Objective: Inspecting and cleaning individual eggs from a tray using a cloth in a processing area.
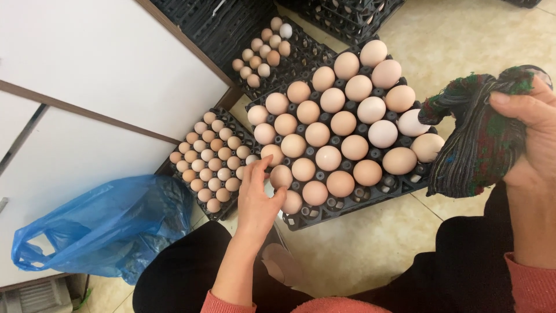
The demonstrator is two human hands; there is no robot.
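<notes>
Reaching forward from just above the dark-trousered knees, the left hand (258,200) has its fingers (277,199) spread loosely and curled, their tips touching an egg (281,175) at the near-left corner of the black plastic egg tray (370,197). The egg sits in its cup, touched but not lifted. The right hand (530,136) is raised at the right edge, its fingers pressed together and pinching a bunched striped cloth (478,139), dark with green and red threads, which hangs beside the tray's right side.

That tray is near full of pale brown and pinkish eggs and seems to rest on a stack of like trays on the tiled floor (359,243). To my eye the risks are these: a glancing push could roll the corner egg off the open edge onto the tiles, and the hanging cloth could drag across the eggs on the right rim.

Left of the knees, a crumpled blue plastic bag (101,223) lies against a white cabinet (98,64) with brown edging; no label shows on it. Further off, a second tray (211,159) of smaller brown eggs lies by the cabinet foot, and beyond it a third tray (263,49), part filled. Empty black trays (347,14) are stacked farthest back. No signs or printed packages are visible.
</notes>
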